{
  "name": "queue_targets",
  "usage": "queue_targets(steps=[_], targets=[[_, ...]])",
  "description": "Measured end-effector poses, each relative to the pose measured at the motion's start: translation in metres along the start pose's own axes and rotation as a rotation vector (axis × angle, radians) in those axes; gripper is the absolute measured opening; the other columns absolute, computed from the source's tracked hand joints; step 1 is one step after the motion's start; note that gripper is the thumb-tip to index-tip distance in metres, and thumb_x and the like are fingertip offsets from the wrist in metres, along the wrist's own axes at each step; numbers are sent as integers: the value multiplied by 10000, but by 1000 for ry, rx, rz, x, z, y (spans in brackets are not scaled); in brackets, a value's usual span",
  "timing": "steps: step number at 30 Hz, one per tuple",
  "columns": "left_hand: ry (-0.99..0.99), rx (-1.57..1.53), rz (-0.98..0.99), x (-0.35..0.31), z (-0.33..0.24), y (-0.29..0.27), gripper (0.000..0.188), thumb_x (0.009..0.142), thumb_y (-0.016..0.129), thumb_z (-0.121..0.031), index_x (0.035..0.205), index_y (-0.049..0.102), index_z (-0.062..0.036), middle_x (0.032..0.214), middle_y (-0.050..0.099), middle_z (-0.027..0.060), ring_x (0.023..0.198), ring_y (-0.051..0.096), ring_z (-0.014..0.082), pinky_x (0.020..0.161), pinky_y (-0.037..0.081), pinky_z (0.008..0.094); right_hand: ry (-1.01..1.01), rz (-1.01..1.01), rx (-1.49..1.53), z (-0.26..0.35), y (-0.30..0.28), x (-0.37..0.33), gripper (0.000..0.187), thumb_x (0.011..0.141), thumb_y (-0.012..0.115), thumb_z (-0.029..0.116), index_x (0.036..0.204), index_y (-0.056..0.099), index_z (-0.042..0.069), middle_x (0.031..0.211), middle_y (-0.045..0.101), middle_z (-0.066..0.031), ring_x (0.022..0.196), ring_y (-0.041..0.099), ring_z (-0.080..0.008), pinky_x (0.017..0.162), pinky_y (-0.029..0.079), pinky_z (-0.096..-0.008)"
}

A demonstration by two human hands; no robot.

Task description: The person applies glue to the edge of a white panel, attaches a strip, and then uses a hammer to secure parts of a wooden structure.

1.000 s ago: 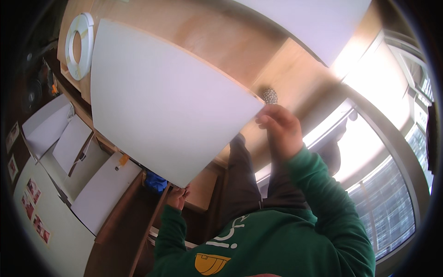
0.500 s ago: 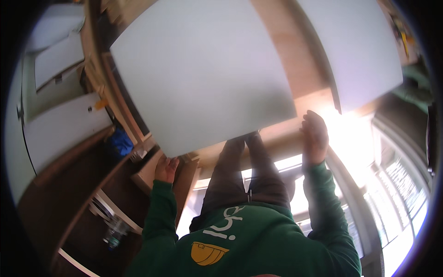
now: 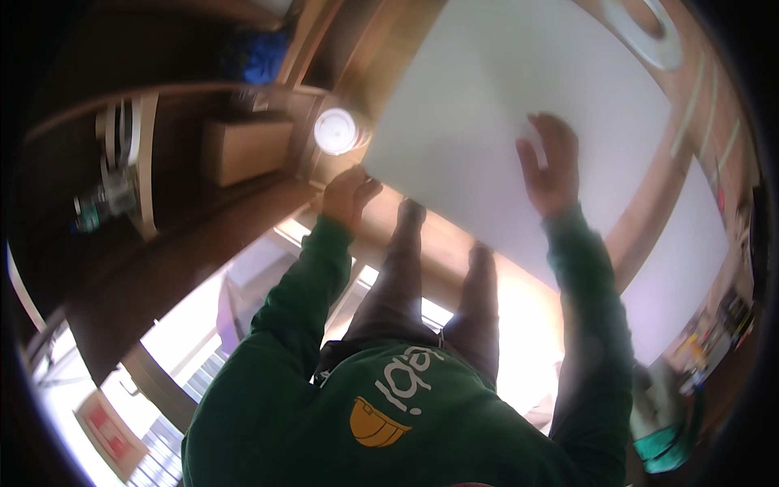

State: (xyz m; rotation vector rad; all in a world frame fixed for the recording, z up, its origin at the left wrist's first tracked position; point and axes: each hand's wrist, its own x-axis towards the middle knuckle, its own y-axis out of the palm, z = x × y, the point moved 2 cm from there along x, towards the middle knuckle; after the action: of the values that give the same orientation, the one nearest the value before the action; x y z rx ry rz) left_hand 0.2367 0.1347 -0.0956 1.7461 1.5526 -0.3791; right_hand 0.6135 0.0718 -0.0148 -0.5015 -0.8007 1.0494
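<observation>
- The white board (image 3: 487, 138) lies flat on the wooden table (image 3: 653, 223), its near edge toward the legs in my view and its near-left corner by the left hand.
- I judge it stiff and smooth, awkward for its breadth more than truly heavy, likely to slide on its face and chip at the corners; I'd hold it by two opposite edges.
- The left hand (image 3: 350, 195) has its fingers curled in at that near-left corner; blur keeps me from telling whether they pinch it.
- The right hand (image 3: 556, 166) is over the board, thumb spread wide from the fingers, gripping nothing; I can't tell whether it touches the face.
- A white round tub (image 3: 335, 131) sits just beyond the left hand, near the board's left edge.
- Across a bare strip of table, past the right edge, I see a second board (image 3: 682, 268); a white ring (image 3: 667, 50) sits by the far-right corner.
</observation>
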Motion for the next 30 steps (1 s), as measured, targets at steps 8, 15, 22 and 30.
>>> queue_targets(steps=[8, 15, 22, 30], targets=[[179, -223, -130, -14, 27, 28, 313, 1021, 543, -168, 1210, 588, 77, 1158, 661, 152, 1063, 669, 284, 966, 563, 431, -392, 259, -396, -27, 72, 41, 488, 998, 563, 442, 1407, 557, 174, 1536, 443, -130, 1444, 346, -380, 1189, 269, -548], [258, -267, -228, -19, 37, 38, 303, 1033, 572, -189, 1197, 617, 62, 1117, 693, 151, 1018, 691, 262, 916, 585, 417, -417, 315, -481, -35, 82, 35, 559, 1028, 442, 529, 1465, 491, 185, 1576, 389, -132, 1469, 321, -358, 1204, 215, -574], [266, -295, -278, -15, 37, 38, 311, 996, 637, -186, 1148, 641, 86, 1033, 709, 160, 926, 713, 252, 866, 609, 395, -420, 355, -448, -33, 78, 41, 585, 1030, 439, 537, 1461, 492, 145, 1561, 404, -160, 1460, 331, -374, 1204, 216, -555], [407, -226, -347, -12, 43, 35, 291, 941, 683, -168, 1050, 675, 102, 892, 701, 127, 777, 703, 193, 724, 627, 314, -471, 371, -410, -32, 83, 43, 566, 1032, 452, 497, 1441, 519, 112, 1540, 416, -197, 1424, 367, -399, 1188, 245, -535]])
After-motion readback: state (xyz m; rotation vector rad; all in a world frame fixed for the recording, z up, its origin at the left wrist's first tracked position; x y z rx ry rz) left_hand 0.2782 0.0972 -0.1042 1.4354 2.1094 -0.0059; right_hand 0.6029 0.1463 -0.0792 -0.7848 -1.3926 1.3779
